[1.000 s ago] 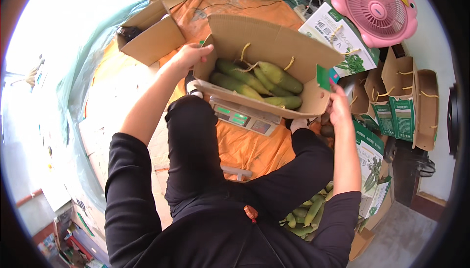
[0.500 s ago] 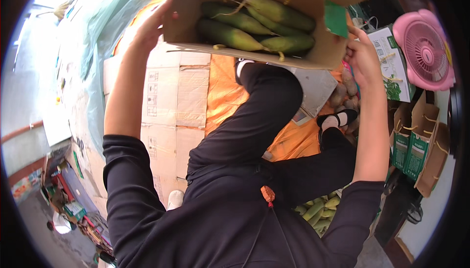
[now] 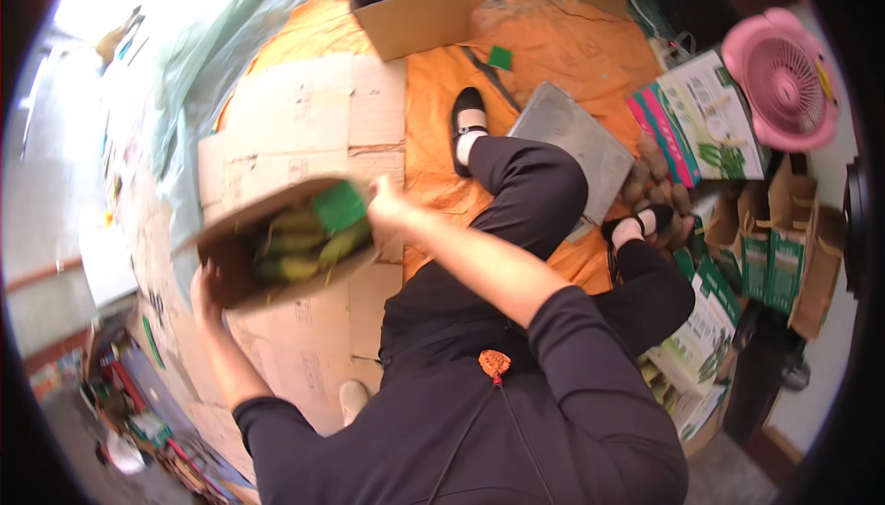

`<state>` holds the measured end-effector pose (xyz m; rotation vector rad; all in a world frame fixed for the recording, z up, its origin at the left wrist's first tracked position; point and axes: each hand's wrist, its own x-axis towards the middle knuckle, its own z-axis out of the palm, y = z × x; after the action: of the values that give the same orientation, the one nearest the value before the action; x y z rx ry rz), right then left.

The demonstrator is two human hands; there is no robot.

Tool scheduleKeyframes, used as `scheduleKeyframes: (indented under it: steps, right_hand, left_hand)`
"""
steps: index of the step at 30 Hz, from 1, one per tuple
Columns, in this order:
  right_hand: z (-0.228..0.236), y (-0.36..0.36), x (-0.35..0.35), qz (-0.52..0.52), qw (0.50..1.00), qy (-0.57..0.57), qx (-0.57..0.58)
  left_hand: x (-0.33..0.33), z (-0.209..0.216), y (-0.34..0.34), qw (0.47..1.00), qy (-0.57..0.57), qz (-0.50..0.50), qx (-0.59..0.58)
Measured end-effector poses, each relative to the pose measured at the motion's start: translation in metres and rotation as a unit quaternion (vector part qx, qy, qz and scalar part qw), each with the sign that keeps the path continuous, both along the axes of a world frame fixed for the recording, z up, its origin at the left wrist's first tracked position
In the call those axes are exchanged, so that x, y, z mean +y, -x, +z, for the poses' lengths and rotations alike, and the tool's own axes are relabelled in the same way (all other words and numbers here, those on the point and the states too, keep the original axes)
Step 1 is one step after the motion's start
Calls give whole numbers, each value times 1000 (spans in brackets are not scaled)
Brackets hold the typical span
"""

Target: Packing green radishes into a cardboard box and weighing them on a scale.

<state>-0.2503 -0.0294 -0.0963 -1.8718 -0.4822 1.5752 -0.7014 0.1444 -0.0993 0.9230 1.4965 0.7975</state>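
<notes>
Boxed green vegetables (image 3: 294,244) and standing cartons (image 3: 772,261) suggest a produce-packing room.

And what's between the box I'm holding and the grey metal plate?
Head view: your right hand at the box, then orange sheet, and your bent leg.

The open, oblong brown cardboard box (image 3: 232,261) bears a bright green rectangular flap (image 3: 339,206), while the long, tapering vegetables (image 3: 297,242) in it mix mid-green with yellowish green. The creased orange ground sheet (image 3: 544,30) is vivid throughout; the pale tan flattened cardboard (image 3: 295,118) carries faint printed marks. The round pink plastic fan (image 3: 785,92) has a touch of yellow. The white cardboard carton (image 3: 714,127) shows green leafy artwork and a hot-pink panel. The person's cloth top (image 3: 396,450) and trousers (image 3: 530,191) are plain black.
</notes>
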Motion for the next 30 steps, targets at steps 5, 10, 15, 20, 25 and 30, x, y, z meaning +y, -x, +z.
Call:
scheduleKeyframes:
  steps: [5,10,15,20,25,30]
  right_hand:
    - [-57,77,-26,42,976,156,146]
    - [7,87,-35,244,940,87,220]
    - [50,34,14,155,958,-230,69]
    - [107,-50,-7,-12,943,-317,96]
    - [145,-143,-80,-106,918,-380,23]
    - [195,-229,-181,-191,880,-396,-183]
  left_hand:
    - [-15,-46,67,986,62,24,151]
    - [-34,-53,88,987,63,20,144]
    - [-6,-87,-18,983,-1,-82,163]
    - [12,-72,-76,963,-86,-155,204]
    - [40,-51,-117,930,-193,-200,240]
    - [61,-22,-142,887,-299,-220,274]
